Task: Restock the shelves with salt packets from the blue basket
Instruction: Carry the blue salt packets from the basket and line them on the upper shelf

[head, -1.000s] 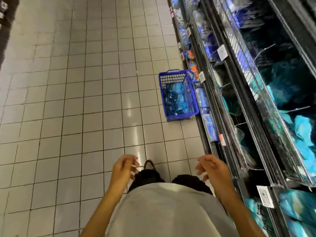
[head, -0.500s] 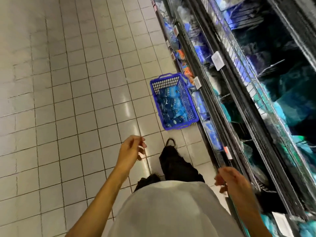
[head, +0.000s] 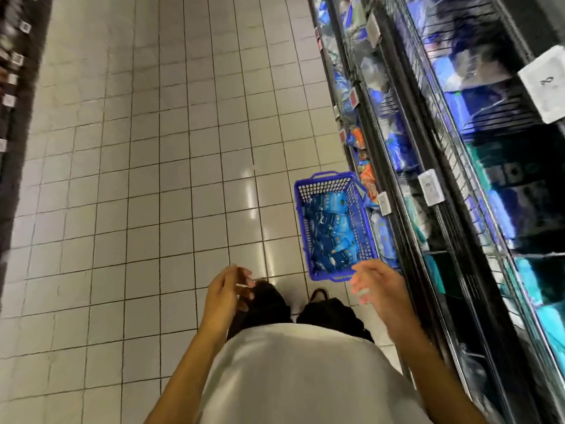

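A blue plastic basket (head: 360, 206) stands on the tiled floor against the foot of the shelves. Inside it lie several blue salt packets (head: 331, 231). The wire shelves (head: 458, 185) run along the right side and carry blue and teal packets. My left hand (head: 224, 290) hangs in front of my waist with loosely curled fingers and holds nothing. My right hand (head: 377, 281) is raised just before the basket's near edge, fingers relaxed and empty. Both hands are blurred by motion.
White price tags (head: 431, 187) stick out from the shelf rails. Orange packets (head: 367, 174) sit low on the shelf beside the basket. A dark shelf unit (head: 12, 102) lines the left edge of the aisle. My feet (head: 318, 293) stand just short of the basket.
I have walked closer to the basket, which now lies just in front of my feet. My right hand has come up and forward towards its near edge.
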